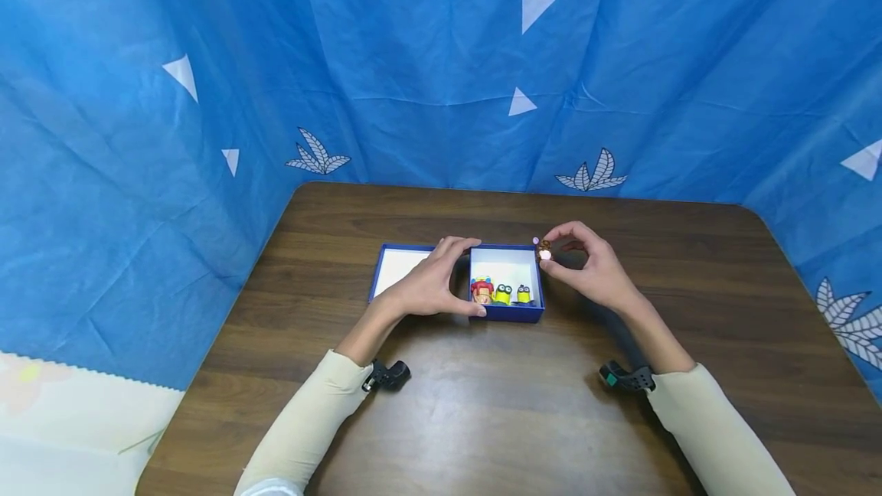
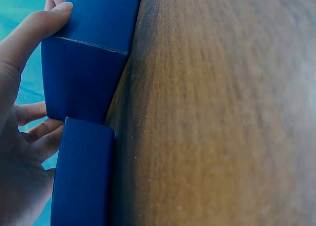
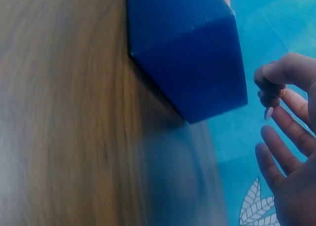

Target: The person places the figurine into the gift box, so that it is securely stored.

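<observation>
A small blue box [image 1: 506, 314] with a white inside stands on the table. Along its front wall are a red-and-tan figurine [image 1: 482, 292] and two yellow goggle-eyed figurines [image 1: 504, 295]. My left hand [image 1: 429, 282] grips the box from the left, thumb on the front wall and fingers at the far side. Above the box's right edge, my right hand [image 1: 598, 270] pinches a little brown figurine [image 1: 544, 247] with a pale front between thumb and fingertips. In the right wrist view the brown figurine [image 3: 268, 90] hangs beside the box, dark and partly covered by the thumb.
The shallow blue lid [image 1: 400, 265], white side up, lies left of the box, partly behind my left hand. Both rest on a brown wooden table [image 1: 496, 412]. A blue patterned curtain [image 1: 427, 60] hangs behind and at both sides.
</observation>
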A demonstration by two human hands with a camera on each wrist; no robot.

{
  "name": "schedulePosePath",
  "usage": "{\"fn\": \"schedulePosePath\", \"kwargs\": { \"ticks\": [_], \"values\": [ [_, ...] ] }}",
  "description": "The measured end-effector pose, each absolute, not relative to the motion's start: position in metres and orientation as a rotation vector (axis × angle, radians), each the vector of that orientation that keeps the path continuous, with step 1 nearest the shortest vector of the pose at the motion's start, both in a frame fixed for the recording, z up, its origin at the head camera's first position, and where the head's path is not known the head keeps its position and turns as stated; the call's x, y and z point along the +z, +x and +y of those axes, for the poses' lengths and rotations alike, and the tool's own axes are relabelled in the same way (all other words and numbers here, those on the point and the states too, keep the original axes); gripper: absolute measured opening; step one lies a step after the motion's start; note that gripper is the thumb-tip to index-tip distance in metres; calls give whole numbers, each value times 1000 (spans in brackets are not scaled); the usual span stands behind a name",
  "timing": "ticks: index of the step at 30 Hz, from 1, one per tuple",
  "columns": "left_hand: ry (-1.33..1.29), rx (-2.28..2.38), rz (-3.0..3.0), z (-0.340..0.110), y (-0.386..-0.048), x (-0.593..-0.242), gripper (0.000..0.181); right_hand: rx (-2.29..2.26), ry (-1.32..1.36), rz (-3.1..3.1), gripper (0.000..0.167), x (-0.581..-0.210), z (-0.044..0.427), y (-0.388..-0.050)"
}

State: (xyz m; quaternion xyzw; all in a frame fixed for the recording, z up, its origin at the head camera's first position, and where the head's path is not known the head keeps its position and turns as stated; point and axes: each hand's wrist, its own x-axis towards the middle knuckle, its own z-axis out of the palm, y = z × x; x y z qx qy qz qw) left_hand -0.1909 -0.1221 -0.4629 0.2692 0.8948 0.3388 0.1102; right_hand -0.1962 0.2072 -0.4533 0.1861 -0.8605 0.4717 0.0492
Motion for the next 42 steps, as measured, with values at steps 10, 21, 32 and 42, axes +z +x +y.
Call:
{"fn": "schedulePosePath", "kwargs": {
  "ticks": [10, 21, 32, 42],
  "values": [
    [792, 1028, 2622, -122, -192, -465, 120, 1351, 690, -2683, 36, -458, 186, -200],
    [813, 1008, 2638, -121, -193, -463, 120, 1389, 753, -2735, 33, -462, 172, -206],
    [809, 998, 2636, -121, -193, -462, 119, 1308, 709, -2796, 32, -461, 160, -207],
    [809, 1001, 2634, -121, -193, -463, 119, 1018, 686, -2899, 30, -453, 152, -202]
  ]
}}
